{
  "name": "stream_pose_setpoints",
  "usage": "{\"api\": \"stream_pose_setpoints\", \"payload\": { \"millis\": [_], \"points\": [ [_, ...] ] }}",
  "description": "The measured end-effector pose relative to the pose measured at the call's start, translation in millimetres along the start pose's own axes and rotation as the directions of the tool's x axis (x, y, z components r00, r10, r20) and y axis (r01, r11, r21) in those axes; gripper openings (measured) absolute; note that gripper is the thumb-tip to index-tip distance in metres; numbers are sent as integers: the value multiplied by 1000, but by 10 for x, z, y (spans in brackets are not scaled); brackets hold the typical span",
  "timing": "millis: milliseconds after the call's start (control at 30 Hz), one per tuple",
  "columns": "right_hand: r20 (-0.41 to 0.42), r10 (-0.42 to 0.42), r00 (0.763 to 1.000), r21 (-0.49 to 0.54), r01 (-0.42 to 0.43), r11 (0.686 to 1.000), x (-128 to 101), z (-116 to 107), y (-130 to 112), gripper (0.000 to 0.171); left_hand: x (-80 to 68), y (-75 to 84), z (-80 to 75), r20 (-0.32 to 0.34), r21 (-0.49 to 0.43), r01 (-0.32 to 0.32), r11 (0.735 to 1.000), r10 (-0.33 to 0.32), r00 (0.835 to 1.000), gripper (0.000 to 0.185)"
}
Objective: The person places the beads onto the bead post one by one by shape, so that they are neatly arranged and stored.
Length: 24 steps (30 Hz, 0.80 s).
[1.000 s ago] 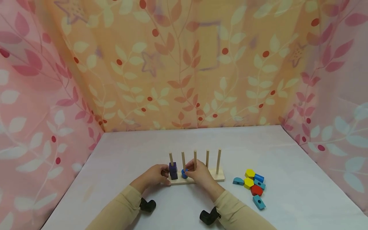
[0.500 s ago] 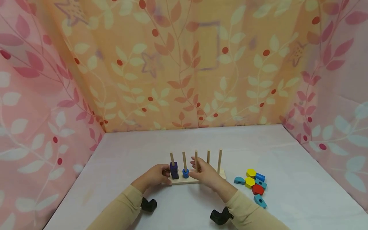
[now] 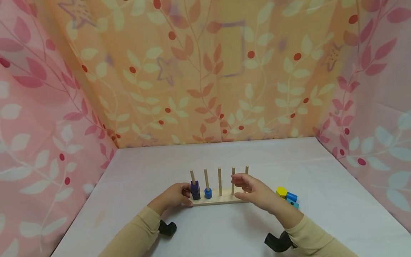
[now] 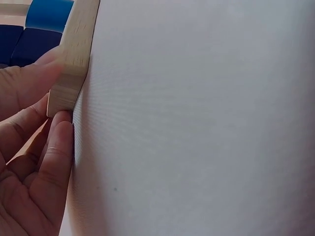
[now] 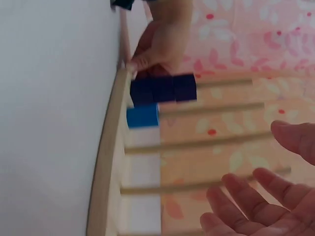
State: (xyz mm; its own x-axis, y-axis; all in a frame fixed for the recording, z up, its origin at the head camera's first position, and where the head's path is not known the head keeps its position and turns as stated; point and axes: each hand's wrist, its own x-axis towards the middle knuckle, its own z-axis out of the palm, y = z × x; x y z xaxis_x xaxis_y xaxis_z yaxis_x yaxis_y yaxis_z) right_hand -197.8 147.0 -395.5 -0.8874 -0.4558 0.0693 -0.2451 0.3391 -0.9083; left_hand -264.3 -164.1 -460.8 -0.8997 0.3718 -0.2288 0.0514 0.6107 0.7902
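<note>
A wooden peg board (image 3: 213, 202) with several upright pegs stands on the white table. Dark purple blocks (image 3: 194, 190) are stacked on its leftmost peg, and a blue cylinder (image 3: 208, 193) sits low on the second. My left hand (image 3: 174, 194) grips the board's left end; in the left wrist view, thumb and fingers hold the corner of the wooden base (image 4: 76, 54). My right hand (image 3: 257, 192) is in the air before the right-hand pegs, its fingers spread and nothing in them. The right wrist view shows those fingers (image 5: 246, 196) apart from the pegs.
Loose blocks lie right of the board, partly hidden by my right forearm: a yellow hexagon (image 3: 281, 192), a blue cylinder (image 3: 291, 196) and a light blue block (image 3: 293, 203). Patterned cloth walls (image 3: 205, 89) enclose the table at the back and sides.
My right hand has let go of the blue cylinder on the second peg and moved right, now covering some loose blocks. The left hand stays at the board's end.
</note>
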Motion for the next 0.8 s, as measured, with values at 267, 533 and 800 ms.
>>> {"api": "stream_pose_setpoints", "payload": {
  "millis": [267, 533, 800],
  "points": [
    [-55, 88, 995, -45, -91, 995, -156, -493, 215, 46, 23, -39, -2, 4, 19, -6, 1000, 6, 1000, 38],
    [-168, 263, 950, -160, -290, 944, -288, -978, 591, 39, 16, -25, -16, -3, 24, -1, 1000, 1, 1000, 37],
    [-138, 353, 925, -228, -376, 898, -449, -1238, 930, 41, 18, -43, -1, -4, 13, 0, 1000, 0, 1000, 38]
  ]
}}
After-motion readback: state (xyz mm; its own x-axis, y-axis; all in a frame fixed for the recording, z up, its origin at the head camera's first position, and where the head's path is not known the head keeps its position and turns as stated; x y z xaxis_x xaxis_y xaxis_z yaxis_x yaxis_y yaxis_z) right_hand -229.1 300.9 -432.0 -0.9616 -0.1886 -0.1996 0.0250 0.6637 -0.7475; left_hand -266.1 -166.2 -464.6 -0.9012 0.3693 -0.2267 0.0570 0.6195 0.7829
